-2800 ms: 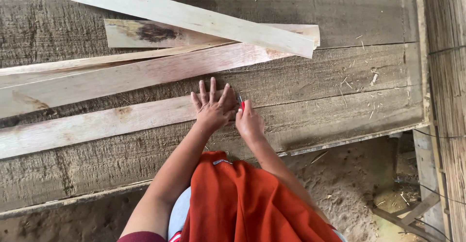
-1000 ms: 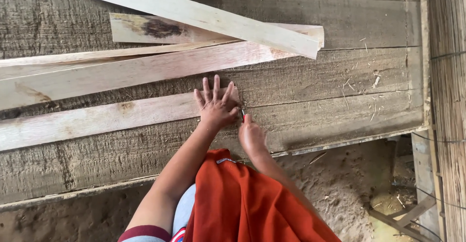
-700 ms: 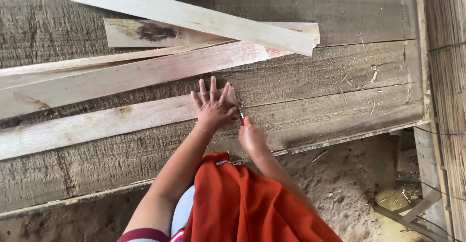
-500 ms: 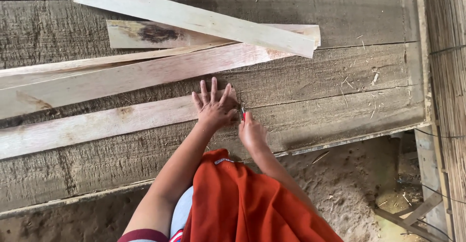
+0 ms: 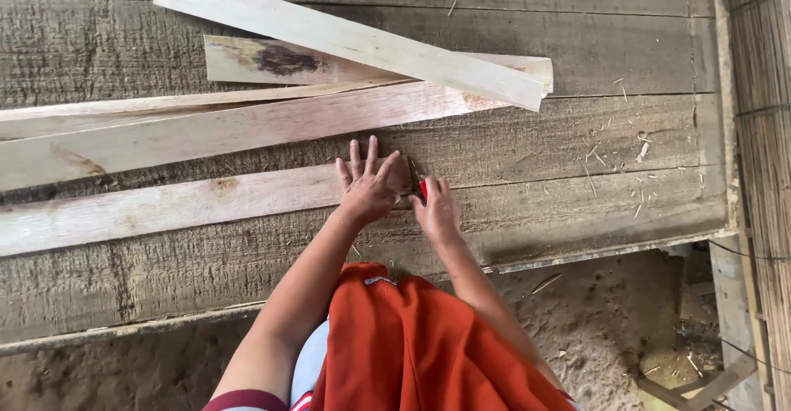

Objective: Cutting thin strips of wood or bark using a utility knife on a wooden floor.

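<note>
Slat [image 5: 189, 205] of pale wood lies flat on the platform [image 5: 577, 205] of grey planks, its long axis running nearly left to right, its right end near the middle of the platform and not far from the near edge. That end sits under the left hand [image 5: 371, 184], which is spread flat, fingers splayed and pointing toward the far edge, pressing the wood down. The right hand [image 5: 437, 209] is just to the right of it, touching or almost touching the slat's end, fingers closed around a small red tool [image 5: 423, 187] whose tip I cannot make out; the slat therefore stretches leftward from both hands, and the left is the one on it. Three more slats [image 5: 346, 36] lie crossed toward the far left corner. Against the frames of the last second, the left hand has kept its place on the slat while the right has drawn up closer to it.
</note>
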